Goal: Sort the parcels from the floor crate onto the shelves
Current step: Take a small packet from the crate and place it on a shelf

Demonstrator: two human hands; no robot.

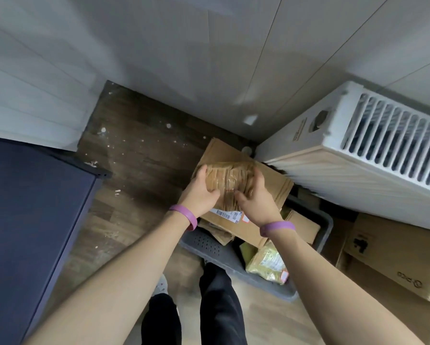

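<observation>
A small brown parcel [227, 180] wrapped in clear tape sits between both my hands, above the grey floor crate [216, 247]. My left hand [200, 192] grips its left side and my right hand [256, 197] grips its right side, fingers curled round it. Under the parcel lies a large flat cardboard box [266, 185] with a barcode label, resting across the crate. Lower in the crate I see a yellow-green plastic-wrapped parcel [267, 263] and more cardboard parcels [303, 226].
A dark blue cabinet [27, 220] stands at my left. On the right a white slatted unit [373, 150] leans over the crate, with a printed cardboard carton [393, 260] below it. Wooden floor [139, 150] runs to the white wall.
</observation>
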